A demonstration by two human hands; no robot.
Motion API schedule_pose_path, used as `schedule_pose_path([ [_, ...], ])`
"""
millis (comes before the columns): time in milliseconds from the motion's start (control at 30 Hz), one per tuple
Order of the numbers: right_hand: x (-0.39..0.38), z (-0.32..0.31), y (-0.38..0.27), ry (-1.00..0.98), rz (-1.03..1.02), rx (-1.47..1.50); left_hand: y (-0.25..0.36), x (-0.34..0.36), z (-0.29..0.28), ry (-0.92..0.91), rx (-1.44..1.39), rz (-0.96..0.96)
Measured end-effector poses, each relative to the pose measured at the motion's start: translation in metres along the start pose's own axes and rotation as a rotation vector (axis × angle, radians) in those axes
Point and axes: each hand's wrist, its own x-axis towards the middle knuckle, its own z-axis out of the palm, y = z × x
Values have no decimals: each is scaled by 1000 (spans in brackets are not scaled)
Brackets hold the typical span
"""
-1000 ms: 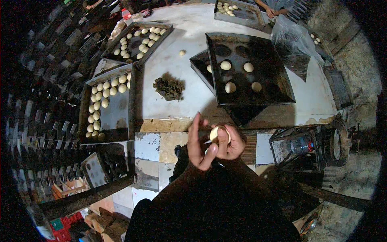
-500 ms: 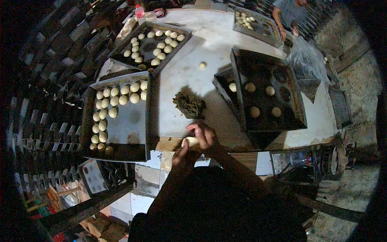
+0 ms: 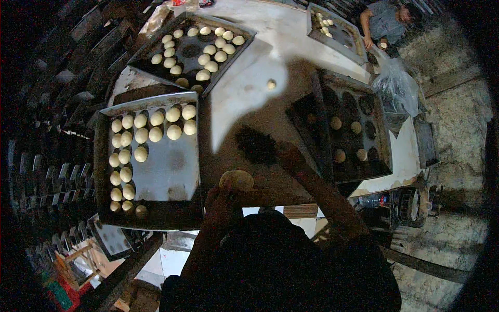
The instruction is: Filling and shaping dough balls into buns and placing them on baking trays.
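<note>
Dough (image 3: 236,180), flat and widest side to side, sits in the curled left hand (image 3: 220,197) at the table's (image 3: 234,99) near edge; the dark lump (image 3: 255,145) lies ahead-right, beside the nearer right hand (image 3: 290,156) (too shadowed to tell its grip).

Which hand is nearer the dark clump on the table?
The right hand: it is at the right edge of the dark clump, contact unclear in shadow. The left hand is nearer the person, holding flattened dough.
</note>
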Motion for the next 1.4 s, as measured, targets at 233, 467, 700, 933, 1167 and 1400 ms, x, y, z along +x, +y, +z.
schedule_pose_path([
  [233,-24,-25,-17,-92,340,599,41,60,-13,-199,-1269,-710],
  [467,-64,-30,-166,-6,-75,467,90,64,-5,-200,-1501,-499],
  [700,-98,-44,-104,79,-175,708,144,50,-12,76,-1729,-626],
  [933,-171,-78,-107,443,-418,789,220,2,51,314,-782,-95],
  [1167,-204,-147,-104,711,-719,198,297,-4,8,264,-1130,-24],
  [1400,-223,-166,-127,420,-585,602,284,-16,-35,273,-1290,89],
])
